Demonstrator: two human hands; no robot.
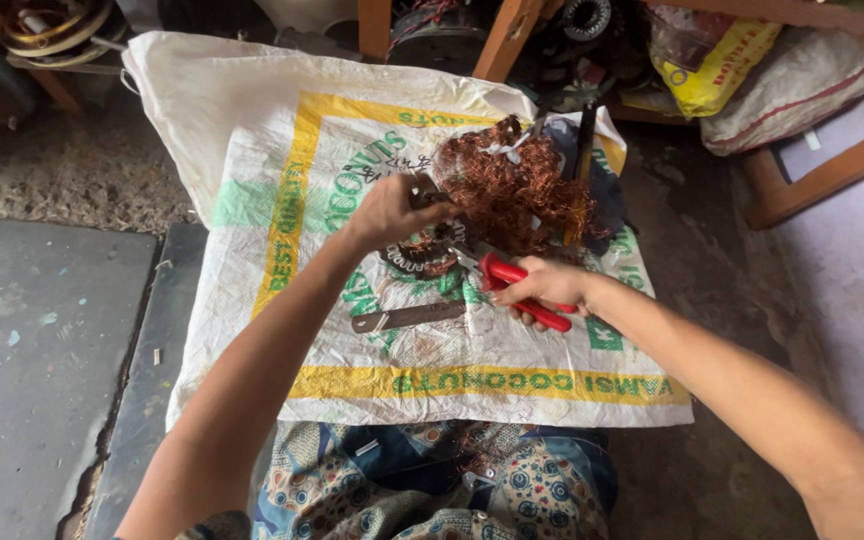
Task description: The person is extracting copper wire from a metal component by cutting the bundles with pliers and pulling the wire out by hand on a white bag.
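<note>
My left hand (388, 208) grips a round motor stator (422, 252) with copper windings, holding it down on a white woven sack (252, 120). My right hand (550, 285) is closed on red-handled cutters (512, 285), whose metal jaws point at the stator. Just behind the stator lies a tangled heap of copper wire (512, 190). A flat metal blade (407, 317) rests on the sack below my hands.
The sack covers a low surface on a concrete floor (42, 340). Wooden legs (504, 35), coils and motor parts (52, 25), and a yellow bag (717, 65) crowd the back. A patterned cloth (432, 480) covers my lap.
</note>
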